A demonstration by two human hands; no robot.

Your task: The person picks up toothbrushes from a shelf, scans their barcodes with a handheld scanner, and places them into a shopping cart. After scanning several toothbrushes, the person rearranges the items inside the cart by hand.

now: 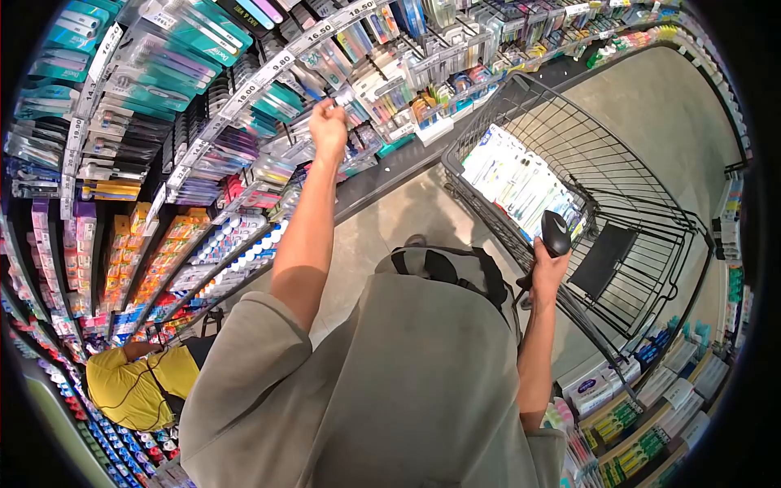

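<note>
My left hand (pixel 328 128) reaches up to the hanging packs on the shelf, its fingers curled near a clear pack; what lies between the fingertips is too small to make out. My right hand (pixel 549 264) is closed around a black handheld scanner (pixel 556 234), beside the near side of a black wire shopping cart (pixel 606 146). Under the scanner, a printed sheet with product pictures (pixel 512 175) lies at the cart's left end. Toothbrush packs (pixel 390 98) hang just right of my left hand.
Shelves with price strips (pixel 244 93) run along the left and top. A person in a yellow shirt (pixel 142 386) is at the lower left. A grey and black bag (pixel 447 268) hangs at my front. More shelved goods (pixel 643 423) stand at the lower right.
</note>
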